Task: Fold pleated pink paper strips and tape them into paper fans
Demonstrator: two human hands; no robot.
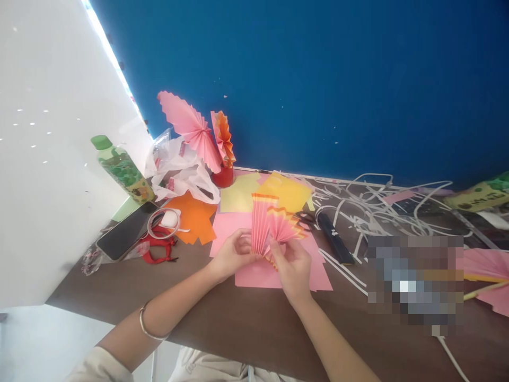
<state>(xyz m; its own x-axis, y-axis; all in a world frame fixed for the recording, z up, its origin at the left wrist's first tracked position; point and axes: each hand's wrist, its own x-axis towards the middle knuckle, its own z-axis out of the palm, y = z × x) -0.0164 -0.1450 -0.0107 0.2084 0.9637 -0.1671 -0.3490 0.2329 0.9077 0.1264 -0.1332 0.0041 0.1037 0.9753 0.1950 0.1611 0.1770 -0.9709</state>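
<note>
Between my hands is a pleated paper fan, pink with yellow and orange edges, its folds spreading upward and to the right. The fingers of my left hand close on its lower left side. My right hand pinches it near the centre, the thumb pressed over the pleats. Under both hands lie sheets of pink paper. Behind the fan are a yellow sheet and a pale yellow-green sheet.
At left are a green-capped bottle, a phone, a tape roll, red ribbon and orange paper. Pleated pink paper stands in a red cup. Right: a dark box cutter, white cables.
</note>
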